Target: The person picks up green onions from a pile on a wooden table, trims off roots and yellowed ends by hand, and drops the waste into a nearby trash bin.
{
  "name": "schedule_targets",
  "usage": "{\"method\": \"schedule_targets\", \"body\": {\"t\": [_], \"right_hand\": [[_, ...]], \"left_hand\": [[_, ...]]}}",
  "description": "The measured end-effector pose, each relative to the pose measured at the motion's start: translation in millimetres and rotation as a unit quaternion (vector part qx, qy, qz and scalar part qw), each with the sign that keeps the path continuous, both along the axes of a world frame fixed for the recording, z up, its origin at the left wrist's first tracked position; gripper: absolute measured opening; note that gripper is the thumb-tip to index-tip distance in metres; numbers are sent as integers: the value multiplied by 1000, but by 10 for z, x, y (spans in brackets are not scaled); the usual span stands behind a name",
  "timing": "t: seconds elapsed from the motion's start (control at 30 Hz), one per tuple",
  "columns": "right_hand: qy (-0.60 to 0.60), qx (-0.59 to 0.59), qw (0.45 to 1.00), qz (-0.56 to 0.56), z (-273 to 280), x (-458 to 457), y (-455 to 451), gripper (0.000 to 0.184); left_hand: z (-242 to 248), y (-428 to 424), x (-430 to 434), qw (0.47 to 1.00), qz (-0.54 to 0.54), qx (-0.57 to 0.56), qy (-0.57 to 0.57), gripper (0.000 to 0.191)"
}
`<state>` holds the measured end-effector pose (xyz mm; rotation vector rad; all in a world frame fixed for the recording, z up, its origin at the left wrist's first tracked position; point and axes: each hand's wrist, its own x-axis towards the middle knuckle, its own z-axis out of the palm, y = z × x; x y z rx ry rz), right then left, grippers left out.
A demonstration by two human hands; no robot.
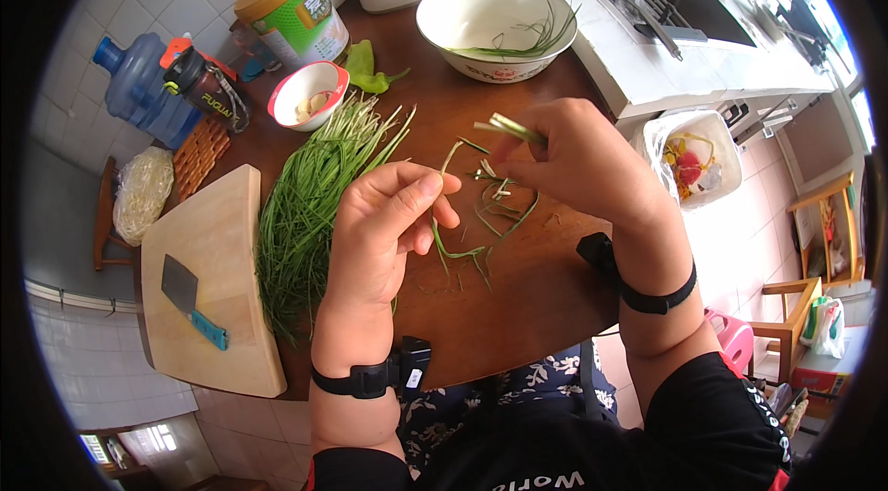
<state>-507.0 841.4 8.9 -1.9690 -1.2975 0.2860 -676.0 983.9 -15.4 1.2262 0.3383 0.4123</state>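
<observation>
My left hand (381, 227) pinches a thin chive stalk (449, 155) between thumb and forefinger, its green end bending down to the right. In my right hand (586, 161), slightly blurred, are a few chive stalks (515, 127) with pale ends pointing left. Loose chive scraps (501, 198) lie on the brown wooden table (513, 311) between and below the hands. Left of my left hand spreads a large heap of green chives (302, 234), white ends facing away from me. Beyond the hands, a white enamel basin (458, 16) holds a few chives (517, 49).
At left, a cleaver (180, 286) with a teal handle rests on a wooden chopping board (222, 234). Behind the heap stand a red-rimmed bowl (329, 113) with garlic cloves, a green pepper (365, 68) and a large tin (295, 12). A lined bin (727, 172) stands at right.
</observation>
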Motion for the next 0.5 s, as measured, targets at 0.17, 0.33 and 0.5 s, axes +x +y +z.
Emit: {"method": "schedule_targets", "body": {"t": [0.17, 0.33, 0.5], "right_hand": [[27, -18, 999, -43, 16, -32, 15, 22], [218, 82, 972, 8, 58, -100, 30, 16], [285, 120, 941, 138, 97, -185, 45, 6]], "left_hand": [[-8, 14, 13, 1000, 1, -3, 22, 20], [-11, 8, 17, 999, -27, 4, 22, 18], [-40, -24, 25, 996, -80, 7, 32, 17]]}}
